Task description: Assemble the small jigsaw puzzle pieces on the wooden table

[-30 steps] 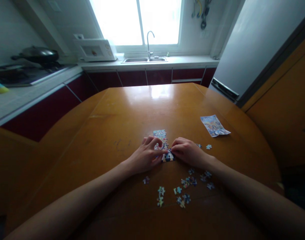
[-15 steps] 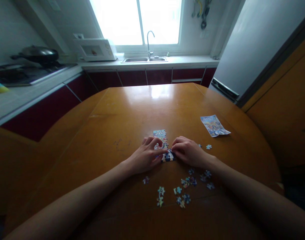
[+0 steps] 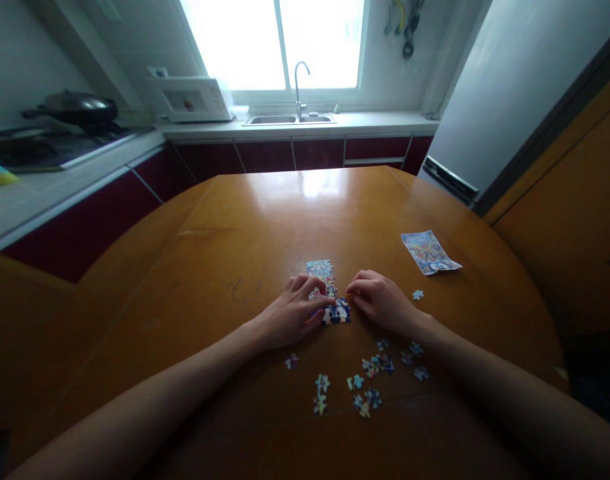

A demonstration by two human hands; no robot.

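A partly assembled jigsaw puzzle (image 3: 321, 269) lies on the wooden table in front of me, its right edge uneven. My left hand (image 3: 301, 305) rests over its left and lower part, fingers apart, with the index finger stretched across the dark blue and white lower section (image 3: 341, 312). That hand covers some of the picture. Just right of the puzzle, apart from its edge, is my right hand (image 3: 377, 300), its fingers curled and the tips drawn together. Whether a piece is between those fingertips I cannot make out.
Loose jigsaw pieces lie nearer me, among them a pair (image 3: 321, 393), a cluster (image 3: 367, 400) and a single piece (image 3: 291, 361). Another piece (image 3: 418, 294) sits beyond my right wrist. A creased picture sheet (image 3: 429, 252) lies farther right on the table (image 3: 265, 227).
My right hand has drawn slightly right, away from the puzzle's edge, showing more of the lower section. My left hand stays almost in place on the puzzle.
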